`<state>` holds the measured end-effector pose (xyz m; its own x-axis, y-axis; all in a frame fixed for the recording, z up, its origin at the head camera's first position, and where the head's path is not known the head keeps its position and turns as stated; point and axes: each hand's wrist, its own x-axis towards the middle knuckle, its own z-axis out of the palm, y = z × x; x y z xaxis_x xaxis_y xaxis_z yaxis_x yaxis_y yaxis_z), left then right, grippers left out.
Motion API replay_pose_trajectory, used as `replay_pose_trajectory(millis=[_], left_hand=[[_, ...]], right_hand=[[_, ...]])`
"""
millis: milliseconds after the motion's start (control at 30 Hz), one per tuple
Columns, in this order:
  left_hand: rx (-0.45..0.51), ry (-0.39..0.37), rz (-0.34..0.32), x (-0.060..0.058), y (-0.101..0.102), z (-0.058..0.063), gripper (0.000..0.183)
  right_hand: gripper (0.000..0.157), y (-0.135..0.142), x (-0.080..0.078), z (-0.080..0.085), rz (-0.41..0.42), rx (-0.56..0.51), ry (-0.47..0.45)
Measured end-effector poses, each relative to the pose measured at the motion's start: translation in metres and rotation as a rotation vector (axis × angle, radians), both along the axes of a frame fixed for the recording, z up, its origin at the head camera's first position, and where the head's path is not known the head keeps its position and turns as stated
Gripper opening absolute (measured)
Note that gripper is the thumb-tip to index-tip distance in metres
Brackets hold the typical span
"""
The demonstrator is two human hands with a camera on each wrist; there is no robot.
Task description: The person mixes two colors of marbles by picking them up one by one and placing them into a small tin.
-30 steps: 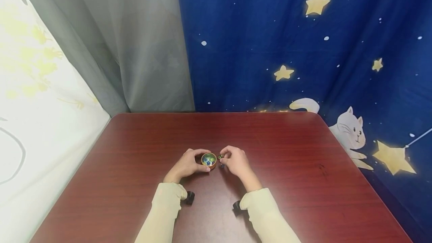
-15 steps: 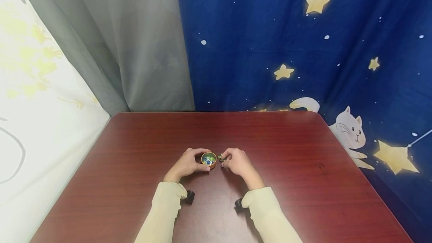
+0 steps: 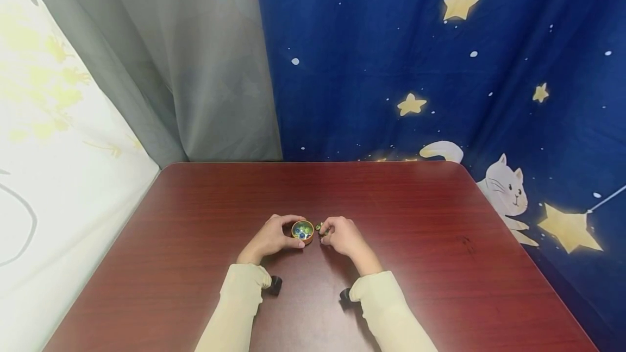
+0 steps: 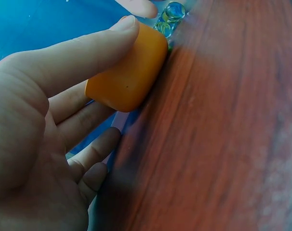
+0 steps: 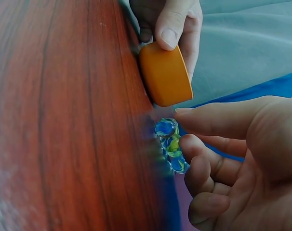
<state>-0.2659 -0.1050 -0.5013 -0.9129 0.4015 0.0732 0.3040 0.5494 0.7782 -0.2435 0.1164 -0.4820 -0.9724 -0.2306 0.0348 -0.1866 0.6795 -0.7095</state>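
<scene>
My left hand (image 3: 275,237) grips a small round orange cup (image 5: 165,74) between thumb and fingers. In the head view, several blue and green glass marbles (image 3: 302,231) lie inside the cup, which stands upright on the table. Just to its right, my right hand (image 3: 340,234) reaches down with curled fingers to more glass marbles (image 5: 173,144). Those marbles sit in a row on the tabletop, with thumb and fingertips right at them in the right wrist view. The left wrist view shows glass marbles (image 4: 171,15) just past the cup. From the head, my right fingers hide part of this group.
A reddish-brown wooden table (image 3: 235,194) spreads around both hands. Behind it hang a grey curtain (image 3: 220,69) and a blue curtain (image 3: 352,69) with stars and a white cat. A pale patterned cloth (image 3: 58,178) is on the left.
My right hand has shifted slightly right and nearer to me, its fingers drawing closer round the marbles. A blue marble near the thumb is now hidden. My left hand and the cup stay still.
</scene>
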Motion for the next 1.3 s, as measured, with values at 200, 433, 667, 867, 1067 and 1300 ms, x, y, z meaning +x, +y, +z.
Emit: replay_pose_trajectory(millis=[200, 433, 667, 867, 1067, 1300], left_hand=[[0.004, 0.003, -0.004, -0.0024, -0.0013, 0.0012, 0.059], [0.010, 0.000, -0.006, -0.0030, -0.0023, 0.0006, 0.060], [0.005, 0.014, -0.006, -0.0036, -0.0010, -0.0005, 0.059], [0.001, 0.013, 0.000, -0.0033, -0.0004, 0.0001, 0.060], [0.000, 0.011, 0.004, -0.0037, -0.0005, -0.0002, 0.060], [-0.001, 0.007, 0.004, -0.0031, -0.0008, 0.0013, 0.060]], right_hand=[[0.014, -0.0017, -0.0013, -0.0005, 0.000, 0.025, -0.001], [0.015, -0.0027, -0.0010, -0.0001, 0.012, 0.022, 0.001], [0.015, -0.0023, -0.0015, -0.0030, 0.016, 0.028, 0.001], [0.015, -0.0028, -0.0018, -0.0051, 0.006, 0.028, 0.002], [0.016, -0.0038, -0.0025, -0.0060, 0.007, 0.028, 0.012], [0.015, -0.0041, -0.0036, -0.0047, -0.001, 0.035, 0.023]])
